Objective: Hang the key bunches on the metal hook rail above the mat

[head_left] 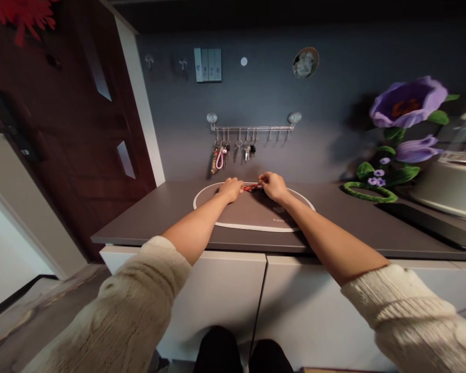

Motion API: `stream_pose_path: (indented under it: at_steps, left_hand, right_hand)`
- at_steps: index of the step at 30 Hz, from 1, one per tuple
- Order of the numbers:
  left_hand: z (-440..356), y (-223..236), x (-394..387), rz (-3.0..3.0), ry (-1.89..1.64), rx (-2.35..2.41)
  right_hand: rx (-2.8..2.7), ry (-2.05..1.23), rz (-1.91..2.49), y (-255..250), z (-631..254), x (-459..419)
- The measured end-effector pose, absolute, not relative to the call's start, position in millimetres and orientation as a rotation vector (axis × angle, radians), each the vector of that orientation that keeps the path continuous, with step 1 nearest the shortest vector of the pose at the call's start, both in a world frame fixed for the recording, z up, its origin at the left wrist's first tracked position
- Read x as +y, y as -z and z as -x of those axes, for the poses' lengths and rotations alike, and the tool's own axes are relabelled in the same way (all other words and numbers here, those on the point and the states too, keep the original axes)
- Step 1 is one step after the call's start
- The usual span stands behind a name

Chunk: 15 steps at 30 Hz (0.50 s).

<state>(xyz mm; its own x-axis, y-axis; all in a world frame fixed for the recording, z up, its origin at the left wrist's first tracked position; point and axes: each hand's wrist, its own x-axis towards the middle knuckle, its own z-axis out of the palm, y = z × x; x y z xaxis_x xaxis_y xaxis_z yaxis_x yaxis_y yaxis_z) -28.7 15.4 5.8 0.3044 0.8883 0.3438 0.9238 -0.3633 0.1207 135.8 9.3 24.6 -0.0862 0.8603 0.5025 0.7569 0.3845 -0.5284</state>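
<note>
At frame centre, a red item (pixel 250 188) sits over the mat (pixel 248 215); the left hand (pixel 231 190) pinches 1 end. Whether the right hand's (pixel 273 186) grip is clenched, I cannot tell.

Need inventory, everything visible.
wall: 1, dark, back
door: 1, maroon, left
ornament: 1, red, door
hooks: 2, clear, wall
switch: 1, grey, wall
disc: 1, white, wall
hole: 1, tan-rimmed, wall
rack: 1, clear, wall
keys: several, mixed, rack
counter: 1, brown, centre
mat: 1, brown, counter
item: 1, red, far mat edge
flowers: several, purple, right
slab: 1, black, right
appliance: 1, cream, right
cabinet: 1, white, below
hands: 2, bare, at item
sleeves: 2, cream, forearms
legs: 2, black, bottom
</note>
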Motion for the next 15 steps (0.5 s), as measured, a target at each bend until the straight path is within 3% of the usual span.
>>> stream_pose_path:
  at_steps: [15]
  left_hand:
    - [50,-18,9,2.596,0.521,-1.605]
  right_hand:
    - [-1.893,-0.184,1.371,-23,-135,10]
